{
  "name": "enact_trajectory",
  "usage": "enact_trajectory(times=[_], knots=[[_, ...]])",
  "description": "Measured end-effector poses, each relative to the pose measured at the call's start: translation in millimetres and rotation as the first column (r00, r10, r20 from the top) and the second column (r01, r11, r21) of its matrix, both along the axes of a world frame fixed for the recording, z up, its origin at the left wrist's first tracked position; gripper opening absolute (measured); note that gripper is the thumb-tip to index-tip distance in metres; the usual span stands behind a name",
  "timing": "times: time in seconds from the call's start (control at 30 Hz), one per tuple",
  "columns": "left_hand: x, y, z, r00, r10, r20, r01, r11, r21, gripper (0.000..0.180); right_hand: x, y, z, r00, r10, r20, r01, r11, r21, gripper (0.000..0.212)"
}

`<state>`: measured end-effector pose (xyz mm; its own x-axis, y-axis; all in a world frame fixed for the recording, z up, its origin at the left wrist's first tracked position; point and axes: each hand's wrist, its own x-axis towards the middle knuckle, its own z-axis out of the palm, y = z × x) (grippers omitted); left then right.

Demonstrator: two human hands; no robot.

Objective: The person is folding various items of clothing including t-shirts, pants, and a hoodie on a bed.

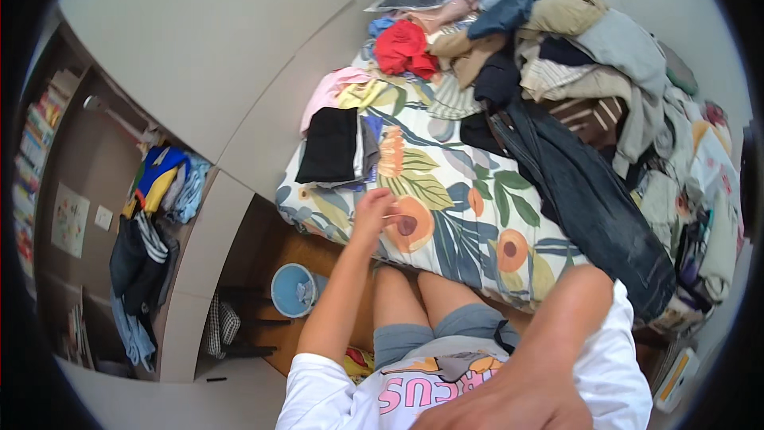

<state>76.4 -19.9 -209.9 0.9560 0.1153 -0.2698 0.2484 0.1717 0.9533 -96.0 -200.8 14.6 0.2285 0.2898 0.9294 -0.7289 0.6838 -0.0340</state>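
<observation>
My left hand (374, 211) reaches forward over the near edge of the bed with its floral sheet (454, 207); its fingers are loosely apart and nothing shows in them. Just beyond it to the left lies a folded stack topped by a black garment (330, 147). My right hand (509, 400) is very close to the camera at the lower edge, arm bent and elbow raised; its fingers are hidden. Dark blue jeans (581, 199) lie spread out along the right side of the bed.
A big heap of mixed clothes (549, 40) covers the far end of the bed, with a red garment (406, 48) and a pink one (334, 87). A round blue bin (293, 289) stands on the floor. Open shelves (155, 191) at left hold clothes.
</observation>
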Motion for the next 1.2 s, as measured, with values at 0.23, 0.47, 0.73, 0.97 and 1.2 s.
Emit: enact_trajectory(times=[0.23, 0.47, 0.73, 0.97, 1.2], knots=[[27, -67, -56, 0.986, -0.166, 0.024, 0.163, 0.98, 0.117, 0.025, 16, -54, -32, 0.815, -0.537, 0.217, 0.576, 0.79, -0.21, 0.088], [53, -99, -119, 0.955, -0.275, 0.115, 0.17, 0.82, 0.547, 0.029, 41, -113, -62, 0.502, -0.744, 0.44, 0.86, 0.481, -0.169, 0.078], [66, -79, -157, 0.878, -0.438, 0.191, -0.004, 0.391, 0.92, 0.046, 78, -115, -72, 0.173, -0.829, 0.532, 0.984, 0.172, -0.052, 0.069], [64, -49, -177, 0.941, -0.34, -0.003, 0.03, 0.075, 0.997, 0.063, 137, -114, -48, 0.412, -0.672, 0.616, 0.909, 0.35, -0.226, 0.071], [66, -61, -193, 0.91, -0.407, 0.076, -0.033, 0.111, 0.993, 0.059, 261, -101, -116, 0.501, -0.661, 0.559, 0.819, 0.571, -0.058, 0.047]])
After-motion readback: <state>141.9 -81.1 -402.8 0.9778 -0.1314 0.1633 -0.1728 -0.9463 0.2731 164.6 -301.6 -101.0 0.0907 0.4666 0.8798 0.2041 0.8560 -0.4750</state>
